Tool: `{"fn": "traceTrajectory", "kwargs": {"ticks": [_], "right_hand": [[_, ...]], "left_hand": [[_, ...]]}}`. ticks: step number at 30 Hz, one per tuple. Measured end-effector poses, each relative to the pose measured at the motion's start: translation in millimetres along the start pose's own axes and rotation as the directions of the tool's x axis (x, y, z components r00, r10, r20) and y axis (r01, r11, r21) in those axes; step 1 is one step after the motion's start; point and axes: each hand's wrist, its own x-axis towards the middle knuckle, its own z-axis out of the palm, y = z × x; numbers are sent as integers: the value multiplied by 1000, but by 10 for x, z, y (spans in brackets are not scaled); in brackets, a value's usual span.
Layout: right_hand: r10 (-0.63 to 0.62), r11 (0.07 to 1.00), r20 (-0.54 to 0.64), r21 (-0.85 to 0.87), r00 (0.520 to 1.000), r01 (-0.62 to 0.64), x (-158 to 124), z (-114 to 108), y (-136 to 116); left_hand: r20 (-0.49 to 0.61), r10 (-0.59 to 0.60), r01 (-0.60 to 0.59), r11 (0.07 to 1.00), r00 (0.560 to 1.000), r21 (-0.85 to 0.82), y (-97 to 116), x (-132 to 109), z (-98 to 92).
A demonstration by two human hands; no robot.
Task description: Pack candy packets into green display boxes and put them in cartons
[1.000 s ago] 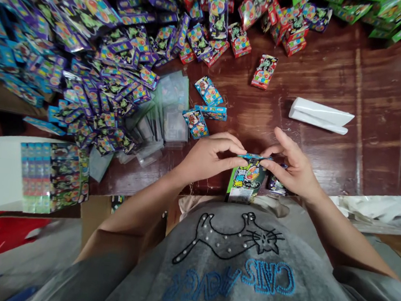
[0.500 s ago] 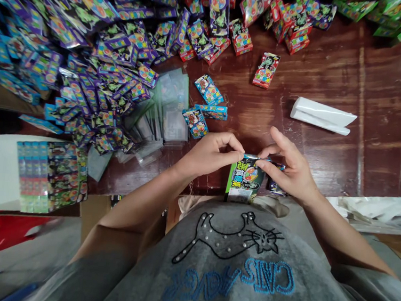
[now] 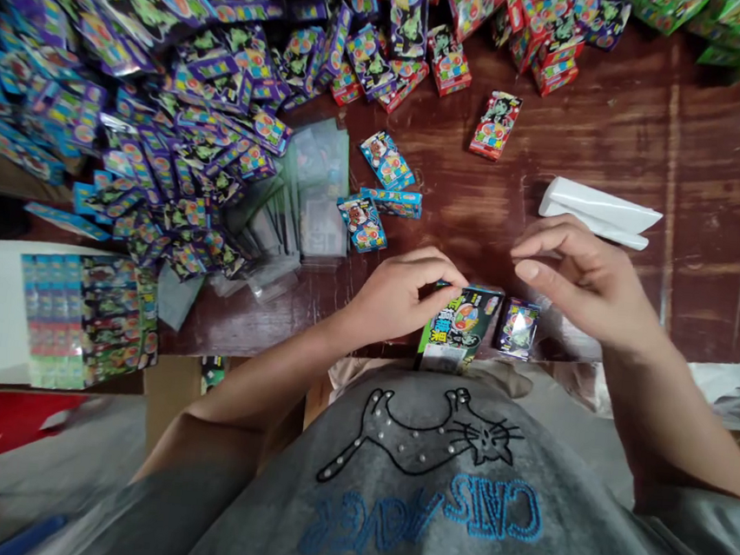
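Observation:
My left hand (image 3: pixel 408 292) is closed in a pinch on the top left corner of a black and green printed packet (image 3: pixel 463 326). This packet hangs at the table's front edge, right in front of the grey shirt. To its right my right hand (image 3: pixel 583 280) is raised with thumb and fingers apart and nothing between them. Below that hand lies a small purple box (image 3: pixel 518 328), flat near the edge. Three blue boxes, one of them a blue box (image 3: pixel 368 225) nearest me, lie just beyond my left hand.
A large heap of purple boxes (image 3: pixel 205 148) covers the left. Flat clear bags (image 3: pixel 323 186) lie beside it. Red boxes (image 3: pixel 495 126) and green boxes (image 3: pixel 727 28) are further back. A folded white piece (image 3: pixel 599 208) lies right. Stacked packs (image 3: pixel 53 308) stand on a white surface at left.
My right hand has let go of the packet's top edge and moved right and up, uncovering the purple box. My left hand stays at the packet's top, shifted slightly right.

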Motion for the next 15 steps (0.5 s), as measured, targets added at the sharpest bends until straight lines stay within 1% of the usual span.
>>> {"fn": "traceTrajectory", "kwargs": {"ticks": [2,4,5,6,8,11,13,15], "right_hand": [[36,999,152,16,988,-39,83,-63,-71],[66,997,320,5,945,-71,134,-32,-94],[79,997,375,-17,924,-78,147,11,-88],[96,995,403,-54,910,-81,154,65,-71],[131,984,391,-160,911,-73,147,181,-24],[148,947,284,-317,947,-52,96,313,27],[116,926,193,-375,974,-36,41,361,16],[45,908,140,-419,989,18,-20,388,-27]], "left_hand": [[-3,19,-19,1000,1000,5,-20,8,22],[-2,5,-5,1000,1000,13,-35,12,41],[-2,-6,6,1000,1000,19,-38,11,50],[-1,-15,15,1000,1000,24,-40,9,59],[-9,-26,26,999,1000,25,-40,-4,76],[-39,-40,40,999,998,4,-45,-36,97],[-60,-63,62,998,996,-18,-48,-60,113],[-87,-88,85,996,992,-33,-38,-83,135]]}}
